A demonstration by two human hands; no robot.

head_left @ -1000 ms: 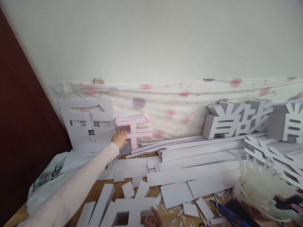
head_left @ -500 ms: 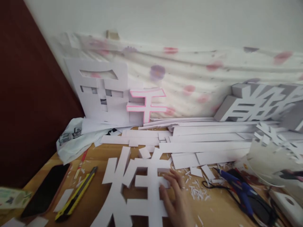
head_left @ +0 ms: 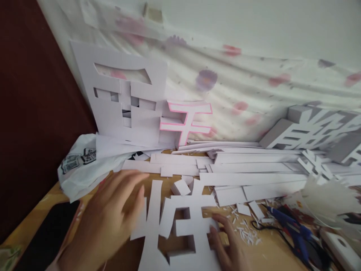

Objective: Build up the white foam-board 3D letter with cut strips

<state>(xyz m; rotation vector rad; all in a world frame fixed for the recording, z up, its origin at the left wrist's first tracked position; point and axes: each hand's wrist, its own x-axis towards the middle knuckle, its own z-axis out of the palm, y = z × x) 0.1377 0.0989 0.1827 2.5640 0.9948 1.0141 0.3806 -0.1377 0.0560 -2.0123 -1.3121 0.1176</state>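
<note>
The left hand (head_left: 105,216) is kinda blurry and covers whatever's under it. The big white cutout character (head_left: 183,229) runs off the bottom edge, and the black phone (head_left: 50,233) gets cropped down there too.

Head-worn view looks forward and down, close over the hands.

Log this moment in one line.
left hand: open, near front white character | right hand: at its right edge | glue gun: on table
</note>
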